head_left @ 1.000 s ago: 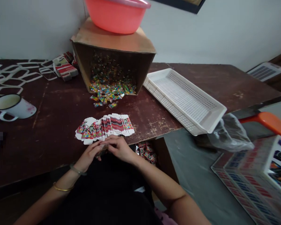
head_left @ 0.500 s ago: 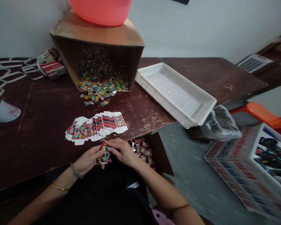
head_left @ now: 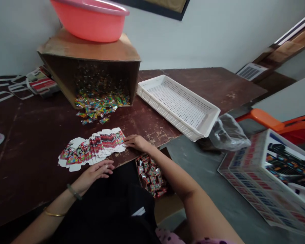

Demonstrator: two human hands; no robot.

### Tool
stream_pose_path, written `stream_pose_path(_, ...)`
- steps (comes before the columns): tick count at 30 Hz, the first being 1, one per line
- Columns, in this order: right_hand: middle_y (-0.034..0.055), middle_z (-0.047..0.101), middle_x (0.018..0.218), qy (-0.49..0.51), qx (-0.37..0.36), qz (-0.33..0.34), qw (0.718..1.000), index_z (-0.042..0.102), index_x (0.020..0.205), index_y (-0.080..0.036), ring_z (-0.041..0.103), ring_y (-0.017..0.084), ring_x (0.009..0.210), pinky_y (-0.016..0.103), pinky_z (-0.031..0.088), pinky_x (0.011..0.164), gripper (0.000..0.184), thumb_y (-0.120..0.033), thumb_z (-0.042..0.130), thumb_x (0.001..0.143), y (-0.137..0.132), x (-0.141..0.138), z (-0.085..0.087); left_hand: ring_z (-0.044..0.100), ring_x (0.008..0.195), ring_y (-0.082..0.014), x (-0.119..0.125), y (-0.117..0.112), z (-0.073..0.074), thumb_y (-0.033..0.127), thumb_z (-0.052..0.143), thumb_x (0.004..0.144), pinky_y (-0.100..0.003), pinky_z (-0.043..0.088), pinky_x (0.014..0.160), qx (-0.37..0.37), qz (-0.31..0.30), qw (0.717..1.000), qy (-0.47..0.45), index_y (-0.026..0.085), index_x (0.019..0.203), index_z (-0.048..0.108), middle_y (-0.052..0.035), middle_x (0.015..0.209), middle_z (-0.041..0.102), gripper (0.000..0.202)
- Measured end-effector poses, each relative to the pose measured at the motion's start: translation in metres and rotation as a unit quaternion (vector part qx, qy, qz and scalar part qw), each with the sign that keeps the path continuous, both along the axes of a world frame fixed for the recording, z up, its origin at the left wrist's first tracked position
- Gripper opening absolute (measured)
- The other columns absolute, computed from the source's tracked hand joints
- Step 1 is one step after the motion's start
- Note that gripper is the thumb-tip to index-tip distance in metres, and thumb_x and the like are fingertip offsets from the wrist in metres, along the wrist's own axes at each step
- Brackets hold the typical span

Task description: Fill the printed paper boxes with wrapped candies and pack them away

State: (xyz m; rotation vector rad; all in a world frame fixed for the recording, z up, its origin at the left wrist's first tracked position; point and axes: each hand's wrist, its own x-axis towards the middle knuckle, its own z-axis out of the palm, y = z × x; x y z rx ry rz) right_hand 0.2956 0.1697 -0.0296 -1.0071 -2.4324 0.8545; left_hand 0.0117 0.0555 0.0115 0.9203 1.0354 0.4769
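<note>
A fanned row of flat printed carton blanks (head_left: 91, 150) lies on the dark wooden table (head_left: 35, 135) near its front edge. My right hand (head_left: 136, 142) rests at the right end of the row, its fingertips touching the last blank, fingers loosely curled. My left hand (head_left: 95, 172) lies at the table's front edge just below the row, fingers stretched out and holding nothing. Below the edge, between my arms, a brown box of small folded packets (head_left: 151, 174) sits on the floor.
A cardboard box on its side (head_left: 91, 64) spills colourful wrapped candies (head_left: 99, 103), with a pink basin (head_left: 91, 18) on top. A white perforated tray (head_left: 180, 105) overhangs the table's right corner. A clear plastic bag (head_left: 227, 134) and a large printed carton (head_left: 271, 176) lie at right.
Both hands held a small folded packet together at the table edge; that packet is gone from them. The right hand has reached up to the blanks' right end, the left has opened. View shifted right.
</note>
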Motion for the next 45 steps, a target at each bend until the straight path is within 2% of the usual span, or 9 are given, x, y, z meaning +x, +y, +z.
stream_pose_path(6,0.0087,0.072,0.107,0.08,0.055,-0.124,0.987,0.072,0.102,-0.021,0.059,0.02,0.107,0.039,0.04,0.098,0.027,-0.031,0.049,0.097,-0.066,-0.024,0.015,0.058,0.114,-0.0303,0.004,0.001,-0.009,0.048,0.061,0.085,-0.045,0.044,0.096,-0.044,0.04,0.99,-0.125,0.021,0.123,0.061,-0.0137,0.124,0.065,0.047)
stream_pose_path(11,0.0035,0.07,0.111,0.131,0.064,-0.043,0.988,0.069,0.108,-0.026,0.053,0.019,0.11,0.038,0.036,0.098,0.021,-0.035,0.059,0.091,-0.131,-0.072,0.027,0.066,0.097,-0.0259,0.021,-0.005,-0.01,0.032,0.074,0.073,-0.038,0.047,0.089,-0.075,0.117,0.983,-0.121,0.018,0.108,0.066,-0.0082,0.1,0.075,0.038)
stream_pose_path(14,0.0062,0.065,0.119,0.136,0.048,-0.112,0.983,0.067,0.112,-0.024,0.05,0.02,0.11,0.039,0.035,0.099,0.024,-0.033,0.058,0.092,-0.127,-0.079,0.035,0.064,0.066,-0.019,0.028,-0.013,-0.004,0.027,0.075,0.066,-0.032,0.048,0.069,-0.051,0.089,0.994,-0.027,0.015,0.08,0.065,-0.0022,0.066,0.071,0.021)
stream_pose_path(18,0.0067,0.063,0.118,0.174,-0.035,-0.095,0.979,0.067,0.101,-0.021,0.051,0.02,0.113,0.038,0.035,0.102,0.021,-0.033,0.069,0.084,-0.113,-0.08,0.038,0.055,0.05,-0.014,0.034,-0.023,0.003,0.025,0.069,0.066,-0.028,0.042,0.056,-0.046,0.049,0.998,0.016,0.017,0.064,0.057,0.0011,0.051,0.062,0.015)
stream_pose_path(22,0.007,0.059,0.12,0.19,-0.154,-0.072,0.967,0.066,0.083,-0.017,0.052,0.02,0.114,0.034,0.038,0.1,0.023,-0.032,0.079,0.072,-0.114,-0.08,0.038,0.053,0.05,-0.012,0.034,-0.032,0.005,0.026,0.069,0.066,-0.025,0.038,0.053,-0.042,-0.023,0.999,0.02,0.015,0.063,0.058,0.0003,0.053,0.062,0.015)
stream_pose_path(27,0.0065,0.055,0.129,0.17,-0.228,0.048,0.958,0.07,0.085,-0.018,0.048,0.019,0.123,0.032,0.034,0.105,0.008,-0.024,0.071,0.081,-0.114,-0.069,0.046,0.054,0.047,-0.0119,0.038,-0.039,-0.005,0.031,0.07,0.069,-0.024,0.038,0.05,-0.048,-0.056,0.997,0.022,0.015,0.06,0.058,-0.0015,0.051,0.063,0.022)
stream_pose_path(32,0.0085,0.056,0.124,0.106,-0.19,0.001,0.976,0.071,0.088,-0.016,0.052,0.019,0.117,0.031,0.037,0.101,0.009,-0.023,0.069,0.083,-0.124,-0.068,0.046,0.059,0.051,-0.0138,0.043,-0.044,-0.016,0.029,0.076,0.062,-0.026,0.044,0.056,-0.035,0.018,0.999,0.033,0.016,0.069,0.06,0.0017,0.056,0.064,0.022)
stream_pose_path(38,0.0075,0.05,0.139,0.123,-0.177,-0.02,0.976,0.074,0.094,-0.021,0.046,0.023,0.127,0.038,0.034,0.106,0.016,-0.027,0.074,0.079,-0.132,-0.078,0.041,0.061,0.062,-0.0144,0.02,-0.037,-0.002,0.023,0.078,0.062,-0.026,0.045,0.062,-0.125,-0.087,0.985,-0.076,0.014,0.069,0.064,-0.0026,0.065,0.067,0.018)
stream_pose_path(45,0.0041,0.058,0.126,0.177,-0.215,0.099,0.955,0.076,0.084,-0.021,0.054,0.018,0.118,0.033,0.039,0.103,0.008,-0.026,0.075,0.077,-0.104,-0.062,0.07,0.067,0.071,-0.0207,0.021,-0.022,0.014,0.026,0.076,0.067,-0.03,0.05,0.066,-0.041,-0.167,0.98,-0.104,0.014,0.087,0.068,-0.0075,0.077,0.073,0.024)
